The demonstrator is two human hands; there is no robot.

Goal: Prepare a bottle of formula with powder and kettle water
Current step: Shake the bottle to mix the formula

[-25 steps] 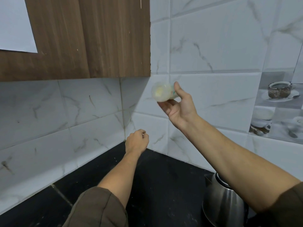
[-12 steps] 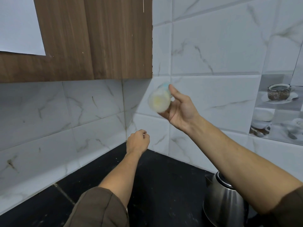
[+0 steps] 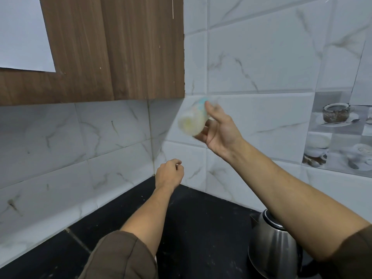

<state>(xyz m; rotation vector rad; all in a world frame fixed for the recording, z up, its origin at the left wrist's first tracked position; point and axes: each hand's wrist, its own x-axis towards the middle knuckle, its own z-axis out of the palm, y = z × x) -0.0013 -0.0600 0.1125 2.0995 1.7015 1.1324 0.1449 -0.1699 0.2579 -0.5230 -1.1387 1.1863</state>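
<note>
Your right hand (image 3: 219,133) is gripping the bottle (image 3: 192,120), thumb and fingers wrapping it, holding it tilted and blurred in the air before the tiled wall (image 3: 261,57). Your left hand (image 3: 170,174) is hovering lower as a fist, showing nothing inside. The steel kettle (image 3: 275,252) is sitting on the black counter (image 3: 201,228) under your right forearm

a: we take this for a home kitchen, don't we?
b: we do: glossy white marble-veined wall tiles (image 3: 261,57) meet in a corner over a black speckled stone counter (image 3: 201,228), with a brown wood-grain wall cupboard (image 3: 120,57) above.
a: and we see a rounded stainless-steel kettle (image 3: 271,252) on the counter, plus grey picture tiles printed with coffee cups (image 3: 338,133).
</note>
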